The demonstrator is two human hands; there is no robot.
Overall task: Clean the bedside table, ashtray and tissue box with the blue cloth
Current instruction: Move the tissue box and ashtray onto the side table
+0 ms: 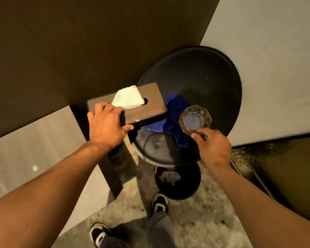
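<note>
The fingers (pixel 198 135) of the right hand (pixel 214 146) pinch the near rim of a glass ashtray (pixel 195 120), holding it tilted above a crumpled blue cloth (pixel 175 111). The fingers (pixel 106 109) of the left hand (pixel 106 125) are spread over the near end of a dark brown tissue box (pixel 150 99), thumb pressed to its side, gripping it so that most of it hangs off the left edge of the table (pixel 204 77). A white tissue (pixel 128 98) stands out of the slot in the box's top. The cloth lies on the round black table, partly tucked under the box's far end and beneath the ashtray. The table top beyond the cloth is bare, with dusty smears nearer the person. Under the table's near edge, on the speckled floor, sits a dark round bin (pixel 178 179) with crumpled white paper inside. Two dark shoes with pale soles show below.
</note>
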